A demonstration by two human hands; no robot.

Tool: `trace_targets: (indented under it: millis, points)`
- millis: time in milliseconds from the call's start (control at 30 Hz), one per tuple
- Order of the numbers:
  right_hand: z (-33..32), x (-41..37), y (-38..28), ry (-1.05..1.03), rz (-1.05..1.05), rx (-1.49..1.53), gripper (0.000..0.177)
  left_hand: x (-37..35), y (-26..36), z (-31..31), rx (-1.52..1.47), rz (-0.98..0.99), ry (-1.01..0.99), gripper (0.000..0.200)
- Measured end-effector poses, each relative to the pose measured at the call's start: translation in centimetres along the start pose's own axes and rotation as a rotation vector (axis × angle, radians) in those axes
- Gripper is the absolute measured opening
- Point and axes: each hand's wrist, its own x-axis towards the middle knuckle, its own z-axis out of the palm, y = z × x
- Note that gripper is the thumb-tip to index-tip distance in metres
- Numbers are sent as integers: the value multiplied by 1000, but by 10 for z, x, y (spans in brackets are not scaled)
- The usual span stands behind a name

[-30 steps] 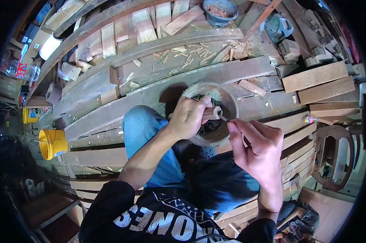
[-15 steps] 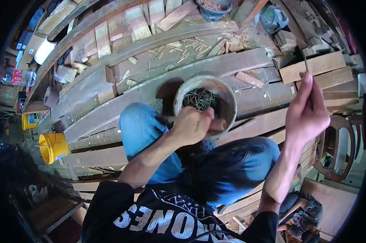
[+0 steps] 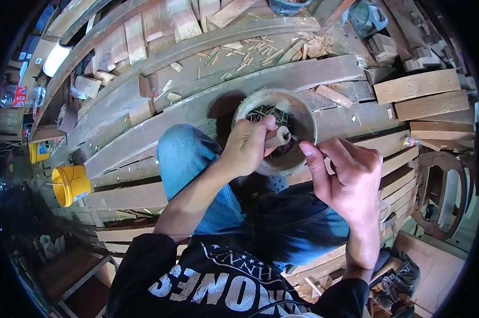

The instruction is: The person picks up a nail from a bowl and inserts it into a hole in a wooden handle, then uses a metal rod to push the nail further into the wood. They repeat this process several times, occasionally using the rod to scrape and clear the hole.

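My left hand [image 3: 246, 146] is closed around a short, round wooden piece [image 3: 277, 139] with a dark hole in its end, held over a pale round bucket [image 3: 309, 119]. Inside the bucket lie many thin, dark greenish stick-like pieces [image 3: 260, 112]. My right hand [image 3: 348, 172] is at the bucket's right rim, thumb and forefinger pinched together. A thin sliver seems to run from those fingertips toward the holed end, but it is too small to name.
Planks [image 3: 207, 100] form the floor around me, strewn with small wood offcuts [image 3: 245, 61]. Cut boards [image 3: 419, 87] lie to the right. A yellow bucket [image 3: 70, 185] stands at left, and a person [image 3: 396, 281] is at lower right.
My right hand has come down and left from its raised position, where a thin dark rod stuck up from its fingertips. My left hand has lifted and turned the wooden piece's holed end toward it.
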Motion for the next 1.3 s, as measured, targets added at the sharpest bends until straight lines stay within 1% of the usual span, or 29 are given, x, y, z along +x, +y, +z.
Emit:
trace_targets:
  millis: [67, 133, 167, 233, 267, 367, 400, 500, 533, 567, 600, 633, 667, 700, 767, 800, 833, 867, 900, 967, 1000, 1033, 1067, 1100, 1167, 1200, 1233, 1267, 1300]
  points:
    - [1, 0, 1, -6, -11, -15, 32, 0, 4, 0, 60, 19, -5, 53]
    - [3, 1, 1, -9, -67, -54, 32, 0, 4, -1, 201, 42, -22, 55]
    - [4, 1, 2, -14, -61, -51, 32, -1, 2, -1, 201, 34, -23, 55]
    - [3, 1, 3, -85, -82, -146, 32, 0, -5, 0, 338, 5, 9, 56]
    - [1, 1, 2, -148, -59, -177, 31, 2, -9, -6, 413, -30, -60, 58]
    - [4, 0, 11, -201, -58, -135, 30, 2, -17, -2, 442, 5, -60, 58]
    - [6, -1, 12, -199, -45, -132, 30, 1, -19, 0, 499, 63, -40, 59]
    - [13, -2, 12, -161, 62, -106, 26, 3, -24, 1, 526, 64, -27, 58]
    - [19, -5, 18, -117, 85, -74, 23, 6, -18, 5, 523, -56, -2, 56]
    - [25, -6, 20, -63, 87, -95, 22, 5, -22, 4, 533, -61, -20, 56]
    - [27, -5, 24, -9, 83, -124, 21, 6, -31, 3, 799, 166, -68, 50]
    - [25, -2, 36, 54, 121, -461, 21, 6, -39, 3, 1052, 406, -111, 45]
    - [0, 12, 61, 150, 365, -433, 26, -14, -48, 16, 1110, 312, -223, 32]
    - [-4, 9, 66, 149, 380, -443, 26, -24, -58, 25, 543, 66, -222, 31]
    - [-9, 20, 77, 351, 318, -354, 21, -14, -78, 14, 941, 500, -162, 44]
    - [7, 19, 56, 336, 282, -61, 16, -15, -37, 20, 348, -207, -68, 54]
    - [14, 8, 47, 157, 200, 79, 13, -12, -36, 13, 321, -182, -81, 57]
    - [9, 6, 34, 28, 177, 154, 12, -17, -34, 17, 248, -164, -49, 57]
    - [5, 3, 28, 22, 178, 161, 12, -18, -28, 23, 185, -134, -24, 57]
    - [-1, 0, 21, 30, 132, 133, 12, -19, -20, 31, 219, -227, -112, 51]
    - [-7, -4, 18, -14, 120, 126, 14, -18, -19, 32, 285, -236, -146, 46]
    - [-14, -10, 14, -65, 110, 116, 15, -21, -27, 38, 267, -253, -151, 46]
    - [-20, -15, 9, -86, 134, 151, 18, -24, -39, 47, 397, 37, -108, 45]
    - [-26, -23, 10, -123, 134, 122, 18, -24, -37, 55, 523, 337, -61, 45]
    - [-39, -34, 6, -122, 202, 129, 18, -22, -24, 53, 284, -65, -15, 45]
    - [-40, -39, 4, -70, 221, 149, 19, -22, -31, 55, 260, -20, 31, 47]
    - [-42, -44, 3, -78, 227, 146, 19, -22, -37, 56, 241, 31, 83, 48]
    - [-44, -48, 3, -124, 265, 129, 17, -22, -40, 56, 240, 30, 84, 48]
    - [-45, -52, 3, -166, 297, 113, 15, -21, -41, 57, 257, 71, 122, 50]
